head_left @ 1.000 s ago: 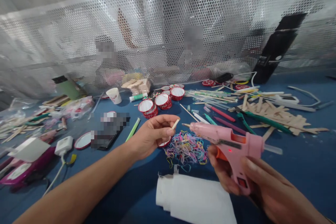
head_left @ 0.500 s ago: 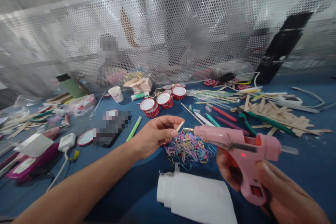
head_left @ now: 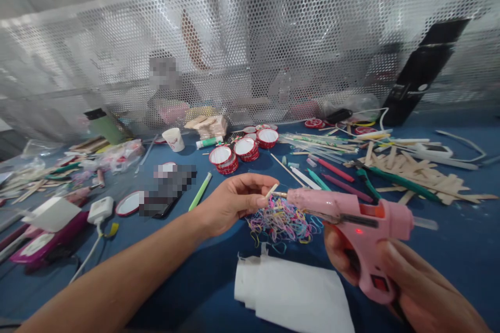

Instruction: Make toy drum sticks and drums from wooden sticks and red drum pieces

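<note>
Head view: the left hand (head_left: 230, 205) pinches a short wooden stick (head_left: 272, 190) between thumb and fingers; the right hand (head_left: 414, 276), at four o'clock from it, grips a pink glue gun (head_left: 373, 244), nozzle (head_left: 281, 194) pointing nine o'clock at the stick, contact unclear; rubber bands (head_left: 283, 221) lie at five o'clock from the stick; red-rimmed tins (head_left: 247, 150) at eleven.
</note>
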Tool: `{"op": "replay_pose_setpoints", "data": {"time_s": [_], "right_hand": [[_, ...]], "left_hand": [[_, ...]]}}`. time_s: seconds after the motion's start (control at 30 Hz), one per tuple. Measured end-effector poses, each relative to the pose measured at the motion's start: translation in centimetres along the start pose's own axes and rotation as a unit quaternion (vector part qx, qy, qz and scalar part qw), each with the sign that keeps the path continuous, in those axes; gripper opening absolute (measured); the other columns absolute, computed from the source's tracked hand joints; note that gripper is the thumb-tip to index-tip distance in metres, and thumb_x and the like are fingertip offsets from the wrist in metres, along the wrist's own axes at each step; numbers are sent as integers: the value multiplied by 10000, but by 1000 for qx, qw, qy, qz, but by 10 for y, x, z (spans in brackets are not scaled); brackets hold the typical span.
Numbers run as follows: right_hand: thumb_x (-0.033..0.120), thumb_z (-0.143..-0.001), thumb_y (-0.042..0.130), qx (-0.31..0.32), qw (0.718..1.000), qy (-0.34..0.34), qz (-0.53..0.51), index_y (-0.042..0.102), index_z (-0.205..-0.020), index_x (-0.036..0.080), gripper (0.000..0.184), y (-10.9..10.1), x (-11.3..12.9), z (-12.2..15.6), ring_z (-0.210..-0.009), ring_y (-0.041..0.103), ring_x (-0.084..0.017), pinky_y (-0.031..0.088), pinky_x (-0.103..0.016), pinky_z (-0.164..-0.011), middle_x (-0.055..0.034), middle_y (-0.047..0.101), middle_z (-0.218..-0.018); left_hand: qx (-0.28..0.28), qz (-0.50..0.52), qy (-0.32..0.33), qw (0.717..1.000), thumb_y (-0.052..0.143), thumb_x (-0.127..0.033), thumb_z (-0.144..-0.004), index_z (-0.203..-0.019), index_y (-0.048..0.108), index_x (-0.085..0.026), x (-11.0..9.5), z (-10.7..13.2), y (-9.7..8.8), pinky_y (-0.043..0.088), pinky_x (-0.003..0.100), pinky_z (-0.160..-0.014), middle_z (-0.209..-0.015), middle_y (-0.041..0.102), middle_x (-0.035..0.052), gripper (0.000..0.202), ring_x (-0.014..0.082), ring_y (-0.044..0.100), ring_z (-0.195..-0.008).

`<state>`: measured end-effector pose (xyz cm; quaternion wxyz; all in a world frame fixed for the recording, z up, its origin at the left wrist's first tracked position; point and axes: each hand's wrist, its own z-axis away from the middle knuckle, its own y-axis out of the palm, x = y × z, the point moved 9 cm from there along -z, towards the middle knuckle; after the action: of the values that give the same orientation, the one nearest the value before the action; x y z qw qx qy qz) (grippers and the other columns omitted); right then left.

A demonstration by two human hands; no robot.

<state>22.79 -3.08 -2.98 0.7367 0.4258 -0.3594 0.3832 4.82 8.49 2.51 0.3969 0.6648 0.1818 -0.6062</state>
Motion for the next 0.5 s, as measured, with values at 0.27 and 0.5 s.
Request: {"op": "replay_pose_setpoints", "data": {"time_s": [0.27, 0.5], "right_hand": [[732, -441, 769, 27, 993, -90, 70, 804, -718, 242, 564, 0, 14, -1, -640, 691, -266, 590, -332, -558, -182, 755, -826], [744, -379, 778, 11, 993, -90, 76, 792, -669, 223, 597, 1, 17, 0, -534, 625, -217, 557, -314, -493, -175, 736, -746]], "left_hand": [[3, -4, 5, 1000, 864, -216, -627, -958, 766, -212, -1, -1, 0, 277, 191, -509, -760, 629, -22, 345, 50, 478, -597], [9, -14, 9, 1000, 858, -219, -641, -968, 765, -217, -1, -1, 0, 253, 197, -501, -737, 609, -26, 339, 50, 459, -587]]}}
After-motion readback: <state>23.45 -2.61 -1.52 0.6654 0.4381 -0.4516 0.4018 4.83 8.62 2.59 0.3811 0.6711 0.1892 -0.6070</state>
